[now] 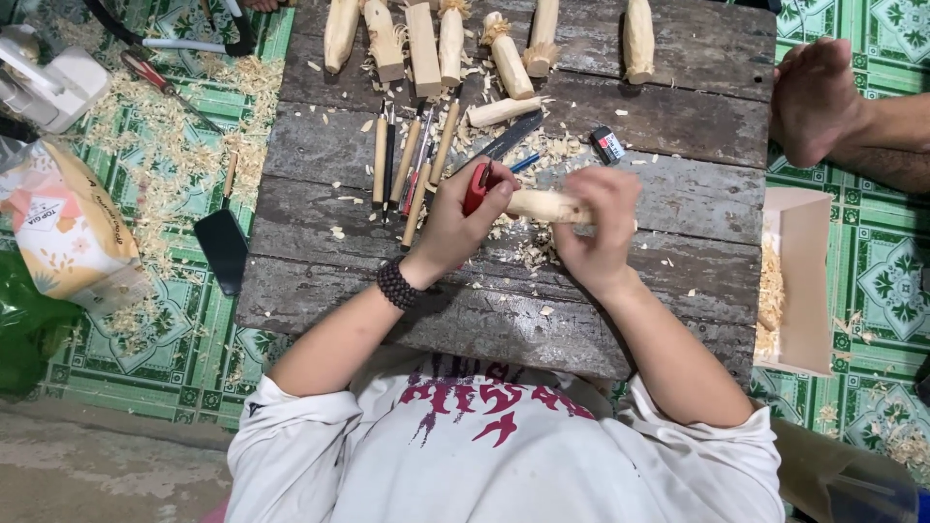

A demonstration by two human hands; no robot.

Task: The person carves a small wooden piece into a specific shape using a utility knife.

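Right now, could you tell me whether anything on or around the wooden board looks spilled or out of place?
Wood shavings are scattered over the green patterned floor mat left of the wooden board and around the hands. A bare foot rests at the board's right edge, near the carved wooden pieces.

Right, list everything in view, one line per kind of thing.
Wooden board: one, grey, worn, serves as worktop.
Carved wooden pieces: about eight, pale, along the board's far edge.
Carving tools: a handful, wooden handles, side by side at board centre.
Small box: one, black, right of the tools.
Wood shavings: many, pale, on the board and the green tiled floor.
Bag: one, yellow-white, floor at left.
Cardboard box: one, beige, right of the board.
Another person's foot: one, upper right.
Left hand: holds a red-handled tool.
Right hand: holds a pale wooden piece.
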